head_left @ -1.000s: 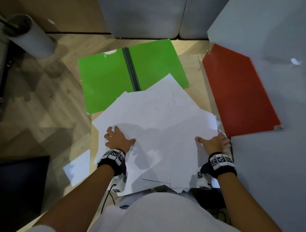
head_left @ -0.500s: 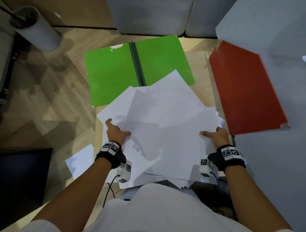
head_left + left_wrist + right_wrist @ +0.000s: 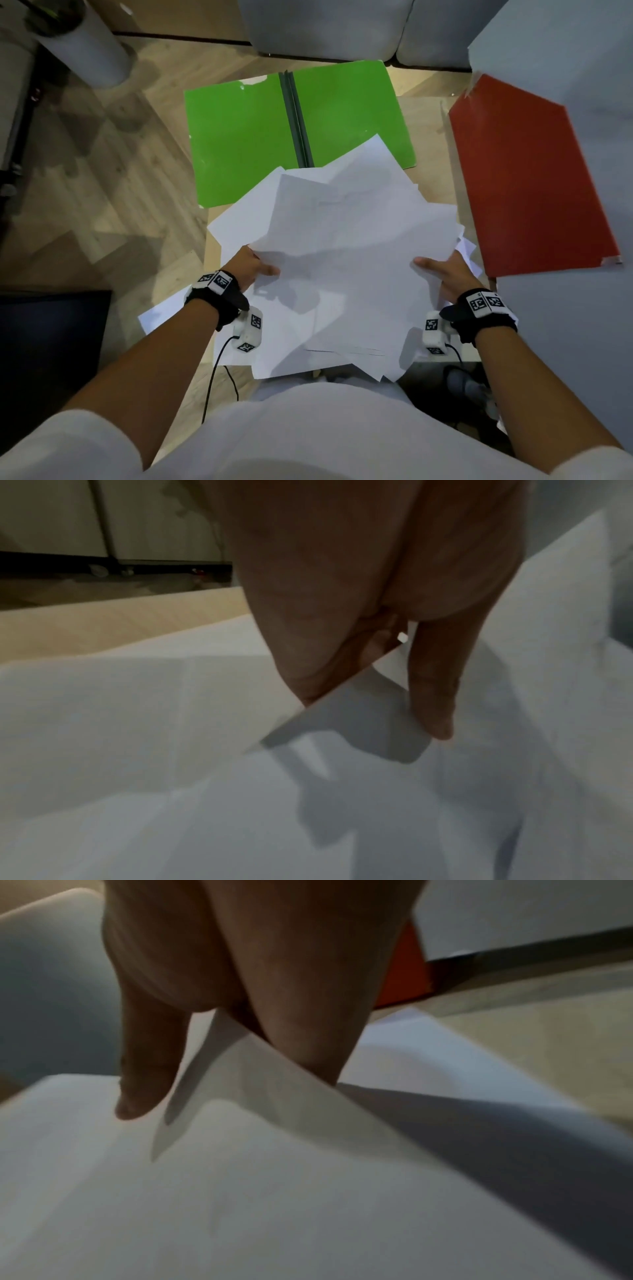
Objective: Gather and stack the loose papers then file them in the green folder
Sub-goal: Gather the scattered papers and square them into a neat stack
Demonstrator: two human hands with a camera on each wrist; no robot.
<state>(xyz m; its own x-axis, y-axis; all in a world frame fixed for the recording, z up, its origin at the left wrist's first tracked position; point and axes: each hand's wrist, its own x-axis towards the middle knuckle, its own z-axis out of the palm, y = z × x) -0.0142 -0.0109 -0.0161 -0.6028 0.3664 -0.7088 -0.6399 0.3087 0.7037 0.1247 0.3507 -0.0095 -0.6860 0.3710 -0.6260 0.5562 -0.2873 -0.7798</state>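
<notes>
Your left hand (image 3: 251, 270) pinches the left edge of the loose papers (image 3: 342, 260), thumb on top and fingers hidden beneath; your right hand (image 3: 445, 274) pinches the right edge the same way. The sheets are fanned and skewed, resting partly on the surface (image 3: 428, 116) and overlapping the near edge of the open green folder (image 3: 239, 137). A stray sheet (image 3: 161, 313) lies outside the pile by your left wrist. Advice: draw both hands inward evenly, stand the bundle on edge, and tap to square it. Collect the stray before filing. Keep clear of the red folder (image 3: 524, 178).
</notes>
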